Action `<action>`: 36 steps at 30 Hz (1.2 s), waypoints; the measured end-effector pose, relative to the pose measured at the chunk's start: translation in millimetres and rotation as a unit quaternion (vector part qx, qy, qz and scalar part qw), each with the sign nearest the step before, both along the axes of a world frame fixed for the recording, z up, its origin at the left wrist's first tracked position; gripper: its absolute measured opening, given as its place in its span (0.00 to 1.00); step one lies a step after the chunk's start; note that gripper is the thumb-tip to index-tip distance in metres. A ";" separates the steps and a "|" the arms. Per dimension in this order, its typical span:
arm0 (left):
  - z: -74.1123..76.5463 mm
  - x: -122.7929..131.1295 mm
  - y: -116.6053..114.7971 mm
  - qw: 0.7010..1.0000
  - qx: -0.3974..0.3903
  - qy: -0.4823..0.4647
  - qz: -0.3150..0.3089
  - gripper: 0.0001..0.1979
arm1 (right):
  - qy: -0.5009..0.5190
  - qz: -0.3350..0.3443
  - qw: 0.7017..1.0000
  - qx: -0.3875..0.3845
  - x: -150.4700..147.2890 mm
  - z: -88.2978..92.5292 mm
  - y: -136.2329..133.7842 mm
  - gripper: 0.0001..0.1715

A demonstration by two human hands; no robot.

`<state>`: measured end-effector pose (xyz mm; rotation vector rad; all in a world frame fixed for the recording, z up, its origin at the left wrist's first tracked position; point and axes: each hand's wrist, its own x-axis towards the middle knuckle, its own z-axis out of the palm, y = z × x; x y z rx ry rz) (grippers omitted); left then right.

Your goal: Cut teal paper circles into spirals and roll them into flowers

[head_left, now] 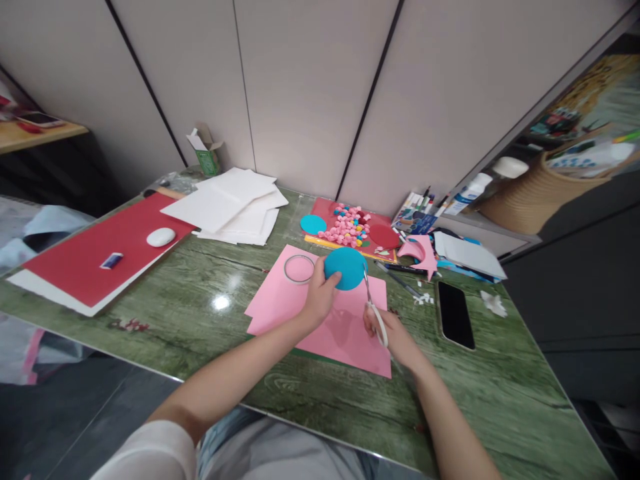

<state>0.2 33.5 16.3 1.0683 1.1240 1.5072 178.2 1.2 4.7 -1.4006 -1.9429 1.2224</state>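
Note:
Pinched at its left edge, a blue paper circle [346, 269] is held by my left hand [321, 291] above pink sheets [345, 333]. The fingers of my right hand [387, 331] are in the handles of white-handled scissors [379, 323], whose blades point up at the circle's right edge. A metal ring [299, 269] lies on the pink paper, left of my left hand. Behind the circle, pink paper pieces [345, 230] are heaped on a red sheet, between another blue circle [313, 224] and a red circle [384, 237].
White sheets [220, 203] and a red sheet [100, 257] with a white mouse [161, 237] lie left on the green table [200, 333]. A phone [455, 315], pens and a pink scrap [421, 253] are at the right. A woven basket [530, 197] stands on the right shelf.

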 end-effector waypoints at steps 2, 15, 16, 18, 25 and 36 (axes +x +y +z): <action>-0.3 0.1 -0.2 1.000 0.002 -0.001 0.000 0.11 | -0.001 0.000 1.000 0.001 0.2 0.4 0.0 0.27; 3.3 -1.4 -0.1 1.000 0.002 0.003 0.019 0.10 | -0.010 0.007 1.000 0.003 -1.6 4.3 -1.0 0.26; 3.5 -1.4 -0.1 1.000 0.002 0.002 0.020 0.09 | -0.010 0.008 1.000 0.004 -1.7 4.6 -1.0 0.26; 4.1 -1.2 0.0 1.000 0.003 -0.001 0.022 0.09 | -0.010 0.010 1.000 0.001 -1.9 5.2 -1.2 0.26; 5.5 -0.6 0.2 0.999 -0.007 -0.027 0.020 0.08 | -0.009 0.015 1.000 -0.006 -2.5 3.9 -0.8 0.26; 1.5 -0.8 0.7 1.000 -0.005 -0.014 0.004 0.11 | -0.007 0.007 1.000 -0.004 -0.6 2.6 -0.5 0.27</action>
